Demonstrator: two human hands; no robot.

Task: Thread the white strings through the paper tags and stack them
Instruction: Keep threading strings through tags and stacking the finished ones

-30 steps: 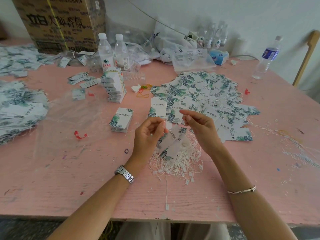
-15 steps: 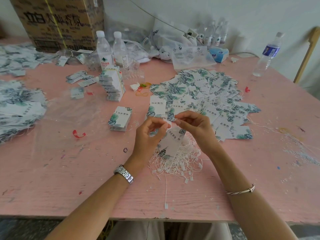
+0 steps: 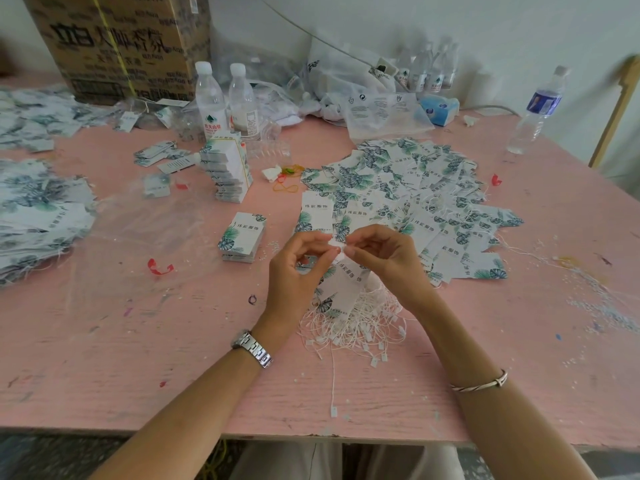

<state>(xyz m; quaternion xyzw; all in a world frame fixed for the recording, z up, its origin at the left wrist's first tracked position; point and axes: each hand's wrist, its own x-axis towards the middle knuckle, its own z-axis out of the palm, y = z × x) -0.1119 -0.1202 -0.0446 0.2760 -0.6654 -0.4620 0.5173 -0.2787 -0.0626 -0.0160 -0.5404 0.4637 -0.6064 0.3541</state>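
My left hand (image 3: 298,271) and my right hand (image 3: 388,258) meet fingertip to fingertip above the pink table (image 3: 138,358). Both pinch the top of a white paper tag with green leaves (image 3: 343,289), which hangs down between them. Whether a string runs through its hole is too small to tell. Under the hands lies a heap of white strings (image 3: 356,323). A wide spread of loose tags (image 3: 415,199) lies behind the hands. A short stack of tags (image 3: 242,237) sits to the left, and a taller leaning stack (image 3: 228,168) stands farther back.
Two water bottles (image 3: 221,102) stand behind the tall stack, another bottle (image 3: 535,112) at the far right. A cardboard box (image 3: 117,43) and plastic bags (image 3: 377,109) line the back. More tags (image 3: 38,216) pile at the left edge on clear plastic.
My hands have drawn together until their fingertips touch at the tag's top. The tag now hangs more upright between them.
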